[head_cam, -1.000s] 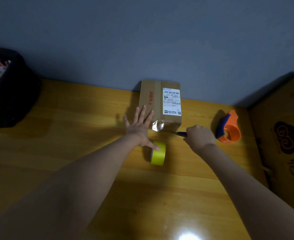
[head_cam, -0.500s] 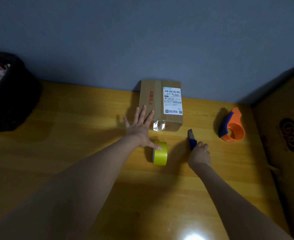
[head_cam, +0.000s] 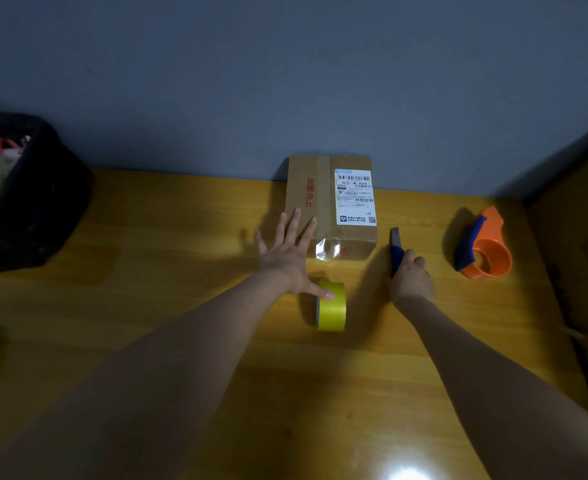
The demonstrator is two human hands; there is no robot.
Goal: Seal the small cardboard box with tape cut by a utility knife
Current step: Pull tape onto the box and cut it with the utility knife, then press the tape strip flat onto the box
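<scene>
A small cardboard box (head_cam: 330, 206) with a white shipping label and red print lies against the wall; clear tape runs along its top and folds over its near edge. My left hand (head_cam: 287, 252) is spread flat, fingers on the box's near left corner, thumb touching the yellow tape roll (head_cam: 332, 306) that stands on edge just in front. My right hand (head_cam: 412, 280) is closed around a blue utility knife (head_cam: 395, 249), held to the right of the box and pointing away from me.
An orange and blue tape dispenser (head_cam: 483, 249) sits at the right on the wooden table (head_cam: 147, 306). A black bag (head_cam: 25, 195) of clutter stands at far left. A large cardboard carton (head_cam: 583, 237) stands along the right edge.
My right hand pulled the knife back from the box's near edge, then shifted to the right of the box. My left hand stayed put on the box and roll.
</scene>
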